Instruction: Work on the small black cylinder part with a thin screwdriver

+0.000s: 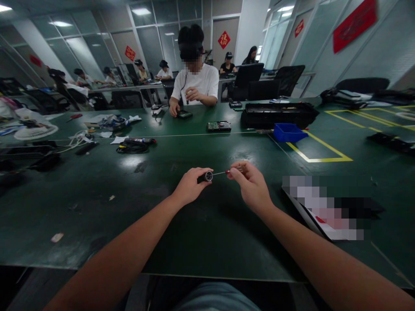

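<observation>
Above the middle of the green table, my left hand (192,185) grips a small black cylindrical part (208,176) between thumb and fingers. Its round end, with a pale rim, faces right; the rest is hidden in my fingers. My right hand (248,181) is closed round a screwdriver (228,172) with a red collar and a clear-looking handle, mostly covered by the fingers. The thin metal shaft points left, and its tip is at the round end of the part. I cannot tell whether the tip is inside it or just touching.
A blue bin (289,132), a long black case (279,114) and a device with an exposed circuit board (219,126) lie farther back. Black cable (134,146) lies at left, a partly blurred booklet (324,211) at right. Across the table sits a person (196,82) handling a small device.
</observation>
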Available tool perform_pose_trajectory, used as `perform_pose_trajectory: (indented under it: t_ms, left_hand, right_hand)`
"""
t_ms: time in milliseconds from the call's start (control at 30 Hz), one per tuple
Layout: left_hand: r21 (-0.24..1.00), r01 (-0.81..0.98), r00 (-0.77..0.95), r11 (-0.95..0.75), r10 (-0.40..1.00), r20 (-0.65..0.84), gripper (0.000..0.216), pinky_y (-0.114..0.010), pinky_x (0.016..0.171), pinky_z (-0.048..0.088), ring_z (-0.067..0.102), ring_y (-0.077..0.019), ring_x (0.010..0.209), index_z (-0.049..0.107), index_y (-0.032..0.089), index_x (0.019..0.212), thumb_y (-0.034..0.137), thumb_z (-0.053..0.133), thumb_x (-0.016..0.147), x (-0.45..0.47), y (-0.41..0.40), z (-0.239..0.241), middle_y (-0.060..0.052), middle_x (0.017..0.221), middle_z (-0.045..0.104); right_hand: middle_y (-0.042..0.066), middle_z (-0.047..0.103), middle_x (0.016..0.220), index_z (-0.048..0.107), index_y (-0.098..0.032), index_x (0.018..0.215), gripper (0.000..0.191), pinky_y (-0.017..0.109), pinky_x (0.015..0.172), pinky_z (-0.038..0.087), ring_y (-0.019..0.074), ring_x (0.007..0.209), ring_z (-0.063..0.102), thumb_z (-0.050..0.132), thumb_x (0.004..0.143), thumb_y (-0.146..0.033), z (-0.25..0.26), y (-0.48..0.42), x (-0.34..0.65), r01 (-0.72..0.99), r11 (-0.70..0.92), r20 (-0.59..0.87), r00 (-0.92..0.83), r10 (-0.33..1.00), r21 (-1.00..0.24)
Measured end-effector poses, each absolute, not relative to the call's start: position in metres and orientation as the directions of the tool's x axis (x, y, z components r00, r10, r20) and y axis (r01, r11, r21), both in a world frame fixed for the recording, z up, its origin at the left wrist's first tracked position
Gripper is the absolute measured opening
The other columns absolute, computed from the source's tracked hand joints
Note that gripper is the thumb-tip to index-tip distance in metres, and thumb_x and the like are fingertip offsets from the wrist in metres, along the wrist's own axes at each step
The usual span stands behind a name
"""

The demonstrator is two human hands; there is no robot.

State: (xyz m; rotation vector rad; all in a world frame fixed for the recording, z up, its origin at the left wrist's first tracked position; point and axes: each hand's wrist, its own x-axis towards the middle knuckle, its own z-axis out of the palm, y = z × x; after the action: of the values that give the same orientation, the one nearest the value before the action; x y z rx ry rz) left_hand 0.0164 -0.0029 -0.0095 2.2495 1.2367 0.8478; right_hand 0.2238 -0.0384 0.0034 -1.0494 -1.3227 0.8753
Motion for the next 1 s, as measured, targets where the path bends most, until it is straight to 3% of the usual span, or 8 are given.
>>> perform_pose_trajectory:
  t_ms: [167, 300, 467, 733, 1000]
  left_hand:
    - [0.598, 0.539, 0.462, -0.594, 0.801, 0.380, 0.037, -0.045, 0.105, 0.044, 0.060, -0.0235, 0.117, 0.066, 0.027, 0.126, 0.021, 0.068, 0.090, 0.016, -0.004, -0.003, -0.005, 0.123, 0.070]
    - [0.504, 0.554, 0.560, -0.663, 0.744, 0.364, 0.036, -0.047, 0.108, 0.039, 0.060, -0.0229, 0.117, 0.066, 0.027, 0.126, 0.020, 0.066, 0.091, 0.015, -0.002, -0.001, -0.004, 0.121, 0.071]
    - [0.521, 0.596, 0.515, -0.611, 0.789, 0.336, 0.038, -0.046, 0.106, 0.041, 0.061, -0.0233, 0.114, 0.066, 0.028, 0.126, 0.022, 0.070, 0.089, 0.014, 0.002, -0.006, -0.004, 0.121, 0.071]
    - [0.552, 0.594, 0.503, -0.586, 0.805, 0.314, 0.040, -0.045, 0.103, 0.044, 0.060, -0.0239, 0.114, 0.064, 0.028, 0.130, 0.028, 0.068, 0.091, 0.013, 0.000, -0.008, -0.005, 0.124, 0.070]
    - [0.573, 0.611, 0.458, -0.546, 0.834, 0.307, 0.041, -0.044, 0.101, 0.046, 0.061, -0.0244, 0.112, 0.064, 0.025, 0.130, 0.026, 0.070, 0.089, 0.014, 0.000, -0.007, -0.006, 0.121, 0.070]
  right_hand:
    - [0.002, 0.065, 0.081, 0.063, -0.023, 0.090, 0.034, 0.038, 0.076, 0.057, 0.0182, 0.073, 0.065, 0.063, 0.086, -0.056, 0.002, -0.030, 0.225, -0.148, 0.202, 0.174, 0.183, 0.968, -0.968]
    - [0.000, 0.059, 0.069, 0.062, -0.022, 0.081, 0.034, 0.035, 0.064, 0.057, 0.0169, 0.062, 0.059, 0.065, 0.085, -0.056, 0.000, -0.027, 0.229, -0.158, 0.096, 0.064, 0.197, 0.978, -0.983]
    - [0.000, 0.063, 0.075, 0.063, -0.022, 0.086, 0.030, 0.032, 0.065, 0.054, 0.0155, 0.066, 0.060, 0.065, 0.087, -0.051, -0.004, -0.027, 0.229, -0.099, 0.181, 0.150, 0.262, 0.953, -0.978]
    - [0.002, 0.069, 0.082, 0.066, -0.020, 0.093, 0.029, 0.033, 0.071, 0.053, 0.0168, 0.073, 0.065, 0.063, 0.091, -0.050, -0.007, -0.028, 0.228, -0.002, 0.227, 0.223, 0.175, 0.959, -0.974]
    - [0.003, 0.070, 0.081, 0.065, -0.020, 0.094, 0.029, 0.034, 0.070, 0.053, 0.0170, 0.073, 0.066, 0.065, 0.089, -0.049, -0.003, -0.030, 0.227, -0.029, 0.210, 0.202, 0.176, 0.963, -0.977]
